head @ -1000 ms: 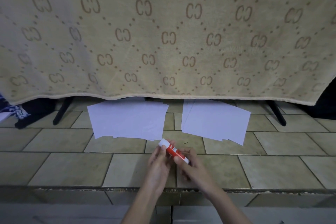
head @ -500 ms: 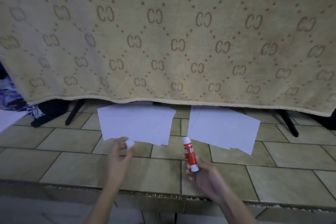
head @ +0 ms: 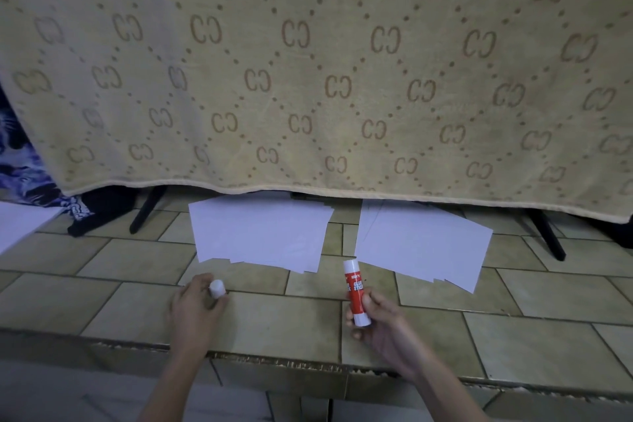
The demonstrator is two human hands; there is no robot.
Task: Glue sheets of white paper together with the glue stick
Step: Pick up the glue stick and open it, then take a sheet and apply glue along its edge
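The right hand [head: 383,325] had its grip curled round the lower part of the glue stick [head: 355,293], which stood nearly upright above the tiled floor [head: 102,298], its white end pointing up; its fingers hid part of the base. The left hand [head: 195,308] pinched the small white cap [head: 217,288] in its fingertips, low by the floor; whether the cap touched the tiles could not be told. Beyond lay two fanned piles of white paper, the left pile [head: 260,233] and the right pile [head: 421,243], their far edges hidden under a hanging beige blanket [head: 308,79]. Another sheet [head: 20,223] was cut off at the left edge.
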